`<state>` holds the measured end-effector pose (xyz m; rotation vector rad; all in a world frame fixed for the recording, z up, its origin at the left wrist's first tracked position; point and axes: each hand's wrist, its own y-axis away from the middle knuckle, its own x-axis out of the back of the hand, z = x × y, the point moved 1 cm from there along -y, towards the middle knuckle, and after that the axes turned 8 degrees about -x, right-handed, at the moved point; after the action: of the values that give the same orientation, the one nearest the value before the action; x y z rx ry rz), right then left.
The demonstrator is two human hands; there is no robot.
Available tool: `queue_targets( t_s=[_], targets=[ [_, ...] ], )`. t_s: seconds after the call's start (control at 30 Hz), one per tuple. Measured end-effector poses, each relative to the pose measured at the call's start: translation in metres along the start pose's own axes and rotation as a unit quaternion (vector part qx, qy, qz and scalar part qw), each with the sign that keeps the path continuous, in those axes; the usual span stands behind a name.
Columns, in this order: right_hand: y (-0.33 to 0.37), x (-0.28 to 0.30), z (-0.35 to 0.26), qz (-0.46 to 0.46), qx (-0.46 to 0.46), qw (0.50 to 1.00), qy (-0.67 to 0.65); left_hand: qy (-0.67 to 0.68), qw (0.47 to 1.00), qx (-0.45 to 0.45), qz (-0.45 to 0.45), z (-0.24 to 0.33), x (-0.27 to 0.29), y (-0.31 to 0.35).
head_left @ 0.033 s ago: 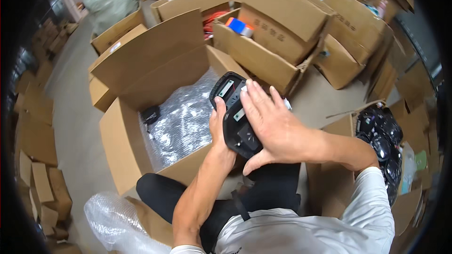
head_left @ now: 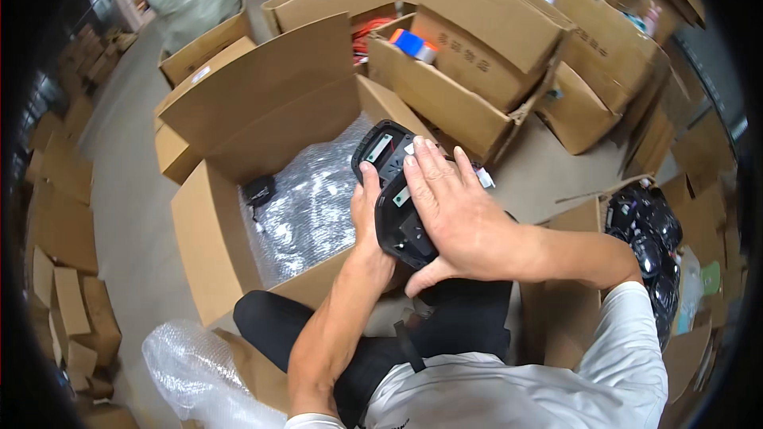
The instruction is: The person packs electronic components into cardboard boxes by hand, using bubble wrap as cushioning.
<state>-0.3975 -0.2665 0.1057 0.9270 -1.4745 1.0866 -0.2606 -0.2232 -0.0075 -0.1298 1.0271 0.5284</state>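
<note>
A black plastic housing is held over the near right side of a bubble-wrap-lined cardboard box. Light strips and a small grille of slots show in its recesses; its exact kind is unclear. My left hand grips the housing from the left, thumb on its edge, the other fingers hidden beneath. My right hand lies flat across its right side, fingers stretched out, thumb apart. Inside the box, a small black object with a cord rests at the left of the bubble wrap.
Bubble wrap lies at my lower left. To my right, a carton holds black items in shiny plastic. Open cartons crowd the far side, one with a blue and orange item. A green sack stands far left.
The view has shifted slightly, so the boxes sit a little further right. Both hands keep nearly the same hold on the housing.
</note>
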Motion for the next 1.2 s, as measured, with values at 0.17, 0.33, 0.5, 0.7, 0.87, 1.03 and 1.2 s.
queue_targets(
  t_s=[0.17, 0.33, 0.5, 0.7, 0.87, 1.03, 1.2],
  targets=[
    [-0.063, -0.048, -0.04, 0.097, 0.042, 0.992, -0.066, -0.092, 0.981, -0.115, 0.124, 0.078, 0.032, -0.01],
    [-0.157, -0.118, -0.065, 0.226, 0.126, 0.966, 0.01, -0.268, 0.899, -0.246, 0.244, 0.166, 0.095, -0.024],
    [-0.239, -0.166, -0.063, 0.097, -0.019, 0.886, -0.453, -0.336, 0.83, -0.263, 0.359, 0.22, 0.169, -0.016],
    [-0.331, -0.388, -0.01, -0.13, -0.306, 0.44, -0.834, -0.322, 0.756, -0.394, 0.411, 0.267, 0.182, -0.003],
    [-0.337, -0.467, -0.008, -0.108, -0.295, 0.56, -0.767, -0.371, 0.755, -0.381, 0.384, 0.261, 0.167, -0.003],
    [-0.326, -0.46, -0.017, 0.019, -0.293, 0.899, -0.326, -0.34, 0.77, -0.38, 0.385, 0.261, 0.172, -0.003],
    [-0.319, -0.338, -0.048, 0.071, -0.171, 0.84, -0.51, -0.399, 0.763, -0.286, 0.421, 0.238, 0.208, -0.013]
  ],
)
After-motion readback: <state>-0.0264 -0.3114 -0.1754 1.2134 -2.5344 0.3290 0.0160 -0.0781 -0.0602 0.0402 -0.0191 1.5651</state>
